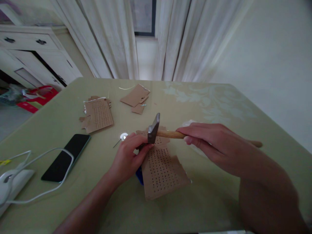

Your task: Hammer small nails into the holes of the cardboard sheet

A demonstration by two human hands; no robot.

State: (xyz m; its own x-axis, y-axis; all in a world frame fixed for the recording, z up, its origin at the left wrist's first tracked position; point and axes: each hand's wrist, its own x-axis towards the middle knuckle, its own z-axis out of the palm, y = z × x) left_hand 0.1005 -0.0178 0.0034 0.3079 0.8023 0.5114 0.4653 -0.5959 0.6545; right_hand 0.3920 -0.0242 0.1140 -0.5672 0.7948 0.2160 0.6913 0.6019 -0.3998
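Note:
My right hand (212,143) grips the wooden handle of a hammer (154,129), whose dark metal head hangs just above the upper edge of a brown cardboard piece (162,172) full of small punched holes. My left hand (129,157) rests on the left side of that cardboard, fingertips pinched together right under the hammer head; whatever they pinch is too small to make out. A blue object (139,175) peeks out from under the cardboard by my left wrist.
On the green table (219,107) lie another perforated cardboard (98,114), plain cardboard scraps (136,96), a small shiny disc (123,136), a black phone (67,156), a white cable (39,195) and a white device (9,182). Curtains and a white cabinet stand behind.

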